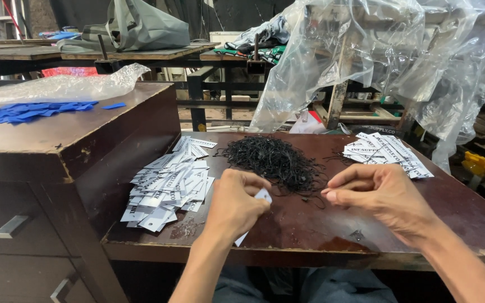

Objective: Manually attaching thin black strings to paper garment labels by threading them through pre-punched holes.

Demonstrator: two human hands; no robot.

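The left hand (236,203) pinches a white tag (262,196) near the worktop (310,235) front edge; the right hand (385,197) pinches a black string (314,197) beside the string pile (276,160).

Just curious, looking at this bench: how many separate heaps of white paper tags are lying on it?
2. One heap of white paper tags lies left of the black string pile; the other heap lies at the far right. The left hand holds one loose tag.
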